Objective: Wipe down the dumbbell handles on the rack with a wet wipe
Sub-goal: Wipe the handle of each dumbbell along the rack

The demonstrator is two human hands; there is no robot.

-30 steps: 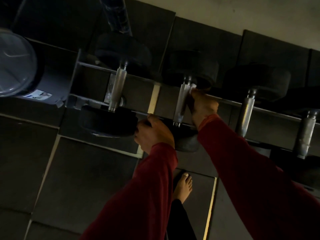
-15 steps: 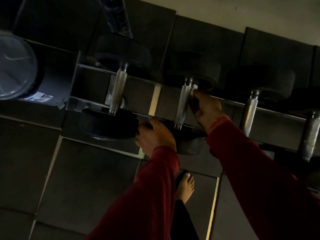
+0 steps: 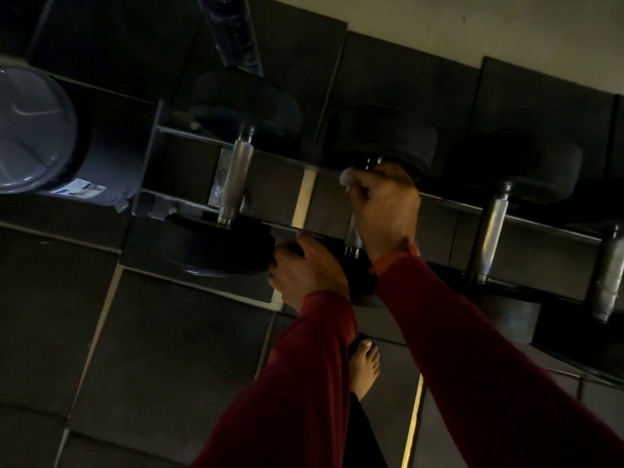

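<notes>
At far left a grey bin [image 3: 37, 130] with a label on its side stands on the dark floor mats [image 3: 162, 349], and a clear bottle [image 3: 236, 32] shows at the top edge above the rack. The rack [image 3: 158, 163] is a low metal frame of two rails, with four dumbbells lying across it side by side. The first dumbbell [image 3: 236, 184] has its knurled handle bare, with black heads at either end. Just right of its near head, the left hand [image 3: 305, 268] has its fingers curled over the near head of the second dumbbell [image 3: 381, 140]; how firmly it grips I cannot tell in this light. The right hand [image 3: 385, 207] is closed around that second dumbbell's handle near its far end, hiding most of the bar, and a bit of white wipe [image 3: 347, 179] pokes out between the fingers beside the far head. Both arms wear red sleeves [image 3: 472, 349], and a thin orange band shows at the right wrist. A bare foot [image 3: 363, 366] rests on the mat between the two arms. Further right, the third dumbbell [image 3: 491, 228] lies with its handle uncovered, and the fourth dumbbell [image 3: 607, 278] sits at the frame's edge, only partly in view. A pale wall [image 3: 472, 25] runs behind the mats at upper right.
</notes>
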